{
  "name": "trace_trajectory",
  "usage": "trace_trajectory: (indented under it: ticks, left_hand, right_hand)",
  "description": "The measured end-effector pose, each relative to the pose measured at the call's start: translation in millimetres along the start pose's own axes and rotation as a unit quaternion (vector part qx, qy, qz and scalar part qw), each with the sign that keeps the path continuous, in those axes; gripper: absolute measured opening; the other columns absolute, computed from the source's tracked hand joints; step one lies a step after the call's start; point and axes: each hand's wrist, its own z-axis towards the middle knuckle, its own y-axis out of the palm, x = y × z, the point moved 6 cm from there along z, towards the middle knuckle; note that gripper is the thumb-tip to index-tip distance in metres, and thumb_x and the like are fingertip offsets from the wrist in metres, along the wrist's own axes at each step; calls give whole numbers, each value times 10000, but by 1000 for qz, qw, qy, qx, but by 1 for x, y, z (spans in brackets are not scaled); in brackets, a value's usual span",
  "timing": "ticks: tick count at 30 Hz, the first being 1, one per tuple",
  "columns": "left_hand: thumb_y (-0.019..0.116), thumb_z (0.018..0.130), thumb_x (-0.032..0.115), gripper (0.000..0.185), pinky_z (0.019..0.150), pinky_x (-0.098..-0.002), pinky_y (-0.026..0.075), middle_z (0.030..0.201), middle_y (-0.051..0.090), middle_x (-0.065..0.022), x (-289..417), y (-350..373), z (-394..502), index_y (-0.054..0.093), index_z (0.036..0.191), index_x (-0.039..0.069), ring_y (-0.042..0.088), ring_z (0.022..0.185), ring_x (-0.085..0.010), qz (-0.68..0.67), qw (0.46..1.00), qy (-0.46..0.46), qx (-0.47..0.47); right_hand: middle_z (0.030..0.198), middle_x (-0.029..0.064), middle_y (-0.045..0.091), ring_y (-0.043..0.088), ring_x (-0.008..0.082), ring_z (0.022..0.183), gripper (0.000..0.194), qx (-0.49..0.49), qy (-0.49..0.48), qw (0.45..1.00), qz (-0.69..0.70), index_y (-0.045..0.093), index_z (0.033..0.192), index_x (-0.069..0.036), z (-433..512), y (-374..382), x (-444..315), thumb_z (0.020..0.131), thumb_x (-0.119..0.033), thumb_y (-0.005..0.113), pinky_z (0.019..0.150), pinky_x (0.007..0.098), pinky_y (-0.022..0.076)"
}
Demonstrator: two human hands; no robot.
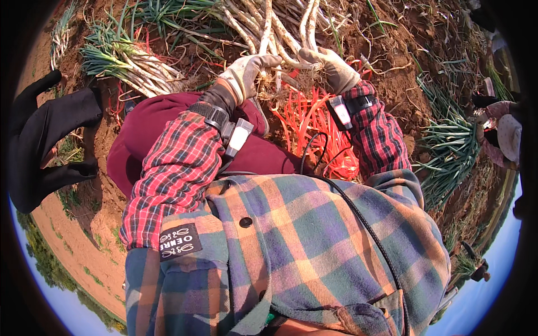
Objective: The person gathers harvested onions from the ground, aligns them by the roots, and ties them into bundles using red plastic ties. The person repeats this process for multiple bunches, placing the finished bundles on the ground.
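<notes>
Both hands wear pale work gloves and are at the root ends of long white-stemmed green onions [269, 29] at the top centre. My left hand [248, 73], its wrist strapped with a small device, curls around some stems near their roots. My right hand [330, 69] grips other onion stems close to a tangle of roots. Below and between the hands lies a heap of red plastic strips [321, 134]. A bundle of green onions [130, 63] rests on the soil at the upper left. Soil and fine roots hang near both gloves.
More green onions [452, 155] lie at the right beside a partly visible co-worker [506, 130]. Dark-clothed limbs [54, 134] of another person are at the left. A black cable [361, 210] crosses the plaid shirt. Reddish, uneven soil [395, 63] surrounds the onions.
</notes>
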Motion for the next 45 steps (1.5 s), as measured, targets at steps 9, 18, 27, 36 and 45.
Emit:
trace_trajectory:
  ticks: [9, 18, 27, 36, 45]
  left_hand:
    - [683, 877, 142, 313, 758, -321, 545, 988, 694, -112, -18, -21, 30, 662, 1163, 17, 669, 878, -237, -17, 999, -32, 18]
    - [670, 893, 86, 440, 817, -366, 571, 1129, 667, -141, -27, -36, 41, 570, 1312, -4, 644, 1055, -286, 127, 982, 60, -126]
    - [691, 834, 74, 432, 733, -352, 540, 999, 657, -101, -6, -13, 24, 615, 1257, 29, 630, 906, -263, 412, 858, 234, -198]
    - [712, 775, 62, 430, 649, -338, 510, 869, 647, -61, -11, 5, 2, 661, 1202, 62, 615, 757, -240, 577, 681, 369, -260]
    - [699, 619, -5, 566, 639, -368, 500, 784, 643, -88, -17, 7, 1, 697, 1177, 94, 622, 712, -289, 623, 659, 332, -261]
  right_hand:
    - [1044, 64, 714, 669, 135, 962, 429, 38, 21, 976, -212, 650, 1199, 23, -9, 6, -15, 824, -137, 785, 898, 288, 518]
    - [1048, 82, 719, 695, 162, 909, 394, -17, -16, 1000, 6, 638, 1182, 28, -15, 21, 2, 834, -68, 796, 840, 300, 548]
    - [1047, 92, 713, 680, 159, 923, 532, 72, 12, 980, -187, 636, 1141, 41, -13, 23, 0, 707, -113, 901, 845, 299, 539]
    - [980, 37, 693, 664, 150, 870, 369, 2, 22, 997, -69, 670, 1160, -8, -12, 7, -29, 850, -174, 784, 781, 295, 561]
    - [990, 44, 716, 684, 129, 862, 236, -90, 67, 990, 85, 691, 1110, -14, -24, 33, 1, 908, -134, 717, 778, 293, 565]
